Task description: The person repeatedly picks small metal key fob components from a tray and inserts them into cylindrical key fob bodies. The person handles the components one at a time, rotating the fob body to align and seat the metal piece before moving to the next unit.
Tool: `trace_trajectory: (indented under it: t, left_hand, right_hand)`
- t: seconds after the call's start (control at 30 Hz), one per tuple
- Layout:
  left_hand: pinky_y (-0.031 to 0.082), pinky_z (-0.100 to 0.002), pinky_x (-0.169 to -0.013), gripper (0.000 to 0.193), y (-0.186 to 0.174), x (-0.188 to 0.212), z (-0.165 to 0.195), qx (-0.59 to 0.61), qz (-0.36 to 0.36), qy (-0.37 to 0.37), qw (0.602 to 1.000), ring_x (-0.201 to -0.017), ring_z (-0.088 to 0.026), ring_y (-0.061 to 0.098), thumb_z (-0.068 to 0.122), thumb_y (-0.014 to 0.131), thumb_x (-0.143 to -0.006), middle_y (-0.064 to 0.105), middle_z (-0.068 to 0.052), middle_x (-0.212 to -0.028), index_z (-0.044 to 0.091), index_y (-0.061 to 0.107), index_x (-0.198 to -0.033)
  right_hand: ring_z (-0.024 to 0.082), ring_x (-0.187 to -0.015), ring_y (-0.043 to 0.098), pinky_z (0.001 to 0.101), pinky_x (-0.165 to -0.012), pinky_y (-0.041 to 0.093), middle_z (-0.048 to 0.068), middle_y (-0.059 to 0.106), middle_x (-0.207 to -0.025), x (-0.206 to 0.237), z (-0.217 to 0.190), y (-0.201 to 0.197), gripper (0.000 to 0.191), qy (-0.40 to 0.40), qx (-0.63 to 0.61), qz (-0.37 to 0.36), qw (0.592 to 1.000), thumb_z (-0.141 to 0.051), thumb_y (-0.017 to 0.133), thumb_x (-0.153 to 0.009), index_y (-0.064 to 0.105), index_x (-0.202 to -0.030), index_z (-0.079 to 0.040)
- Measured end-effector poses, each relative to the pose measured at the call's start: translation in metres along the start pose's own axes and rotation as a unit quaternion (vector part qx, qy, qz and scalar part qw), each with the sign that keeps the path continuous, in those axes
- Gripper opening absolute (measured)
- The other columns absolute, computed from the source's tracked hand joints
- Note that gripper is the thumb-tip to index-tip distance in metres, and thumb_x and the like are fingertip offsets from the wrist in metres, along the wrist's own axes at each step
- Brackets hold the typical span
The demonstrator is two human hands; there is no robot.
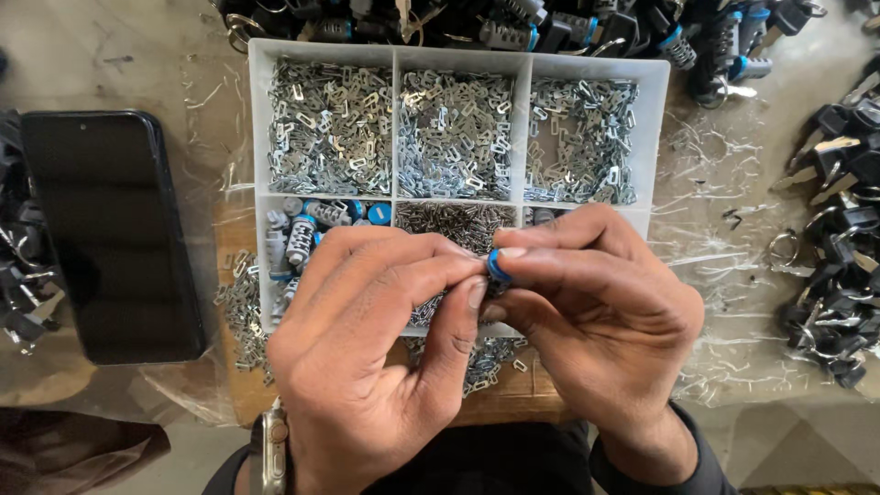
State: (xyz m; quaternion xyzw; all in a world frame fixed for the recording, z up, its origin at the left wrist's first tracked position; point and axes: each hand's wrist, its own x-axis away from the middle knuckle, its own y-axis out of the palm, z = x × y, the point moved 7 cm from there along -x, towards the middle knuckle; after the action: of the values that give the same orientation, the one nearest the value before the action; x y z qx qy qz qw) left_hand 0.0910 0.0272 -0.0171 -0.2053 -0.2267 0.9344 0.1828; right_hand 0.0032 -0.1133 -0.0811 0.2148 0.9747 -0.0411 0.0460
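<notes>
Pinching a small lock cylinder (498, 269) with a blue cap between them, the left hand (376, 348) and the right hand (596, 307) meet fingertip to fingertip just above the near edge of a white compartment tray (261, 119). The tray's far three compartments hold small metal wafers (330, 124), its near-left one more blue-capped cylinders (307, 229). A dark phone (110, 234) lies to the left, and black-headed keys (839, 266) are heaped on the right.

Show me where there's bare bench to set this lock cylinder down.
Bare patch between the black phone and the white parts tray, top left. Right of the tray there is only wrinkled plastic sheet. Crowded: key piles far right, cylinders above.
</notes>
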Motion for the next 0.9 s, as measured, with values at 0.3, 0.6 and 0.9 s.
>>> trace_trajectory:
  t: [0.3,0.6,0.9]
  left_hand:
    - [0.056,-0.032,-0.079,0.013,-0.002,0.003,-0.004,0.024,-0.005,-0.004,1.000,-0.090,-0.024,0.070,-0.003,0.078,-0.088,0.072,-0.009,-0.096,0.000,0.070,-0.098]
    - [0.057,-0.029,-0.080,0.015,-0.004,0.007,-0.001,0.006,0.000,0.017,1.000,-0.094,-0.023,0.072,0.001,0.081,-0.089,0.073,-0.008,-0.099,0.002,0.071,-0.100]
    - [0.050,-0.040,-0.071,0.020,0.004,-0.001,0.000,-0.180,-0.071,0.117,0.974,-0.082,-0.031,0.061,0.006,0.080,-0.078,0.070,-0.010,-0.092,-0.001,0.074,-0.096]
  right_hand:
    - [0.016,-0.111,0.072,0.0216,-0.093,0.066,0.015,0.067,-0.119,-0.001,-0.002,0.002,0.027,-0.003,0.000,0.002,1.000,0.014,0.076,-0.093,0.072,-0.118,0.004]
    - [0.016,-0.106,0.073,0.0230,-0.091,0.067,0.015,0.068,-0.118,-0.001,-0.005,0.003,0.028,-0.017,0.018,-0.008,1.000,0.014,0.078,-0.091,0.073,-0.116,0.004]
    - [0.024,-0.112,0.073,0.0285,-0.095,0.068,0.020,0.063,-0.130,-0.004,0.004,0.001,0.032,-0.004,-0.124,0.008,0.992,0.018,0.073,-0.096,0.064,-0.125,0.009]
